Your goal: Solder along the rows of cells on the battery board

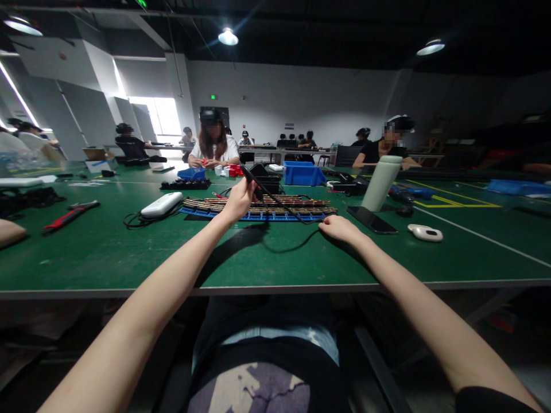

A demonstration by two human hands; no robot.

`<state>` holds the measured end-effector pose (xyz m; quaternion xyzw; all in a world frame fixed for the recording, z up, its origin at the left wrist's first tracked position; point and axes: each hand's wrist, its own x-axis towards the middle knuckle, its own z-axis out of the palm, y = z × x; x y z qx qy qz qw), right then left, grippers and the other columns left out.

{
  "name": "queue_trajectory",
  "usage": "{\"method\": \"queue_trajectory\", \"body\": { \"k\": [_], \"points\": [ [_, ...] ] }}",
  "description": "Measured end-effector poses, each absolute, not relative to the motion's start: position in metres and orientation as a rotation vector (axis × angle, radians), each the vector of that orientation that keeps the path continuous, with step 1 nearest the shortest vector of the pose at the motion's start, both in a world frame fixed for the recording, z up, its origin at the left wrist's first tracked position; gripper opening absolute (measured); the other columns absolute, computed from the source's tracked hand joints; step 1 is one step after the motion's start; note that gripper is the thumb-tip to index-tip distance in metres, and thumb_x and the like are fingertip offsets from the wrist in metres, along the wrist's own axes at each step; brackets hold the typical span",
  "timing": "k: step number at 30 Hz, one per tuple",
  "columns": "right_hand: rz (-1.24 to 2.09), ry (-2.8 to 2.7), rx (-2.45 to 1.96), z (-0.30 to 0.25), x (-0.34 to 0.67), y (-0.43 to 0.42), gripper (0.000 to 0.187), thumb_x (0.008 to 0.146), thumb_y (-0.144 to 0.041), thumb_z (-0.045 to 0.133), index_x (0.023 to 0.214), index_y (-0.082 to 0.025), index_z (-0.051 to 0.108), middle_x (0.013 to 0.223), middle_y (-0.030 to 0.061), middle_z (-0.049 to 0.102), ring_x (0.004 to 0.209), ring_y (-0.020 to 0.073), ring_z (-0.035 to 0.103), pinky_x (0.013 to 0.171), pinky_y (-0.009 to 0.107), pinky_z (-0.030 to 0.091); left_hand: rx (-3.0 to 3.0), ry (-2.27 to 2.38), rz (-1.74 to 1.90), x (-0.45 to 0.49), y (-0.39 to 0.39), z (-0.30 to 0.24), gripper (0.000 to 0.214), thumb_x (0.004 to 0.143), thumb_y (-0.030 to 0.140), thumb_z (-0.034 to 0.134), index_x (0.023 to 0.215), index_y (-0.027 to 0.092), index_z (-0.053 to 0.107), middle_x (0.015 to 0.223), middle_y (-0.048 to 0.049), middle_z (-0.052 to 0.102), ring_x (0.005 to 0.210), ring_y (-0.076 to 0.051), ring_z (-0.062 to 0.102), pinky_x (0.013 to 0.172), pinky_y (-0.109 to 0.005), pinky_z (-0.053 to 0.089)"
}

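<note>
My left hand (239, 201) is closed around a slim black corded tool (248, 173), tip end up and tilted, above a long blue rack (258, 216). Thin, brownish rod-like strips (284, 202) lie along that rack in rows. From the tool a black cable (287, 211) runs down to the right, toward my right hand (340, 228), and a loop of it rests on the table. My right hand is at the rack's right end with its fingers pressed together; whether they pinch the cable or the rack's end is hidden.
On the green table (301, 269) are a white power bank (162, 205), red-handled pliers (71, 217), a phone (371, 220), a pale green bottle (382, 183), a white oval device (425, 233) and a blue bin (303, 173). Across the table a person (215, 143) handles red pieces.
</note>
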<state>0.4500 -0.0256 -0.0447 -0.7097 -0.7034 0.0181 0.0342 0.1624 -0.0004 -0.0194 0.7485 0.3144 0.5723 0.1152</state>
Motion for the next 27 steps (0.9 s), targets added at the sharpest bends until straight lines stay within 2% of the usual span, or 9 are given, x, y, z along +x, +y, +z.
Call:
{"method": "queue_trajectory", "body": {
  "k": [27],
  "points": [
    [0.053,-2.17,-2.168,-0.0444,0.4494,-0.0258,0.035,0.083,-0.033,0.038,0.085,-0.016,0.068,0.099,0.0126,0.068,0.09,0.0232,0.062,0.069,0.026,0.042,2.138,0.873,1.669,0.1647,-0.0013,-0.02,0.035,0.089,0.05,0.042,0.082,0.018,0.052,0.07,-0.0007,0.059,0.049,-0.009,0.053,0.051,-0.023,0.042]
  ]
}}
